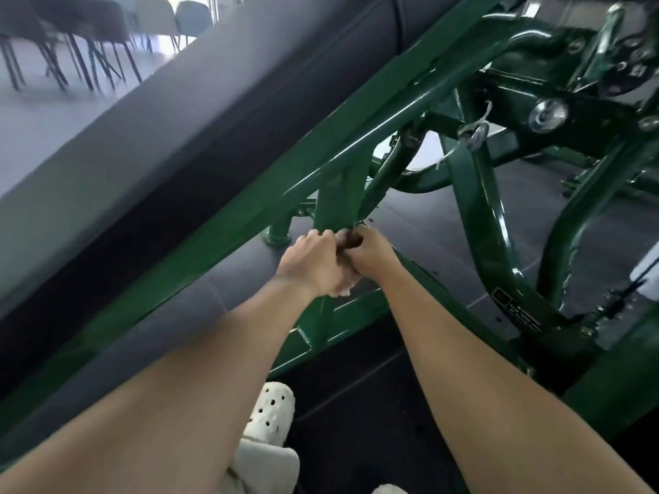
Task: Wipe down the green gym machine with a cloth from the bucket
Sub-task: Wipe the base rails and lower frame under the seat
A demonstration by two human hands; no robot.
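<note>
Seen from the head camera, the left hand (pixel 310 262) and the right hand (pixel 371 251) meet low on a strut (pixel 337 205) of the green gym machine (pixel 479 222), each grip closed on the pale cloth (pixel 344 289) pressed there. Better, I think, to slide it along the strut with even pressure, back side too. The hands hide most of the cloth; no bucket is visible.

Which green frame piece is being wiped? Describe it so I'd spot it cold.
Under the long dark padded bench runs a diagonal green rail. A short green upright strut drops from it to where the left hand and right hand clutch a pale cloth. It is flat-faced; the green tubes to its right are round and curved.
</note>
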